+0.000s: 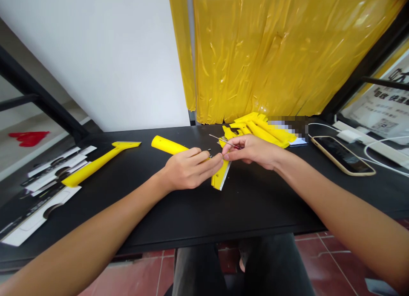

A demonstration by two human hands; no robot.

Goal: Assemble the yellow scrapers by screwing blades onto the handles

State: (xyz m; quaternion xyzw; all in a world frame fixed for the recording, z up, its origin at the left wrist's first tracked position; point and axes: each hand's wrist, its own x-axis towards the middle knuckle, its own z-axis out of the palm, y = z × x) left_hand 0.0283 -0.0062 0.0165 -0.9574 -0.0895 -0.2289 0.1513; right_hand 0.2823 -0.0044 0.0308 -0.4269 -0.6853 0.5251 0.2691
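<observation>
The scraper [171,146] lies mid-bench, its handle running out past my left hand [187,168] and its head just beyond those fingers, bright edge [225,175] facing right. My left fingers bend over it with their tips near the head; I can't tell from here whether they pinch the scraper or some small part. My right hand [248,151] has its fingers clamped on a rod [220,139], the tip pointing left over the head.

The fingertips of both hands nearly meet, so I judge a slip of the rod could jab my left fingers. The bright edge runs just below my right fingertips; if it is sharp, a turn of the head could nick them. A metal bit [210,150], too small to identify, shows by my left fingers and might roll off unnoticed.

Behind, the pile [276,134] comes close to my right wrist; a backward knock could make it slide. The cards [41,219] and phone [345,155] sit well apart on the bench [255,206].
</observation>
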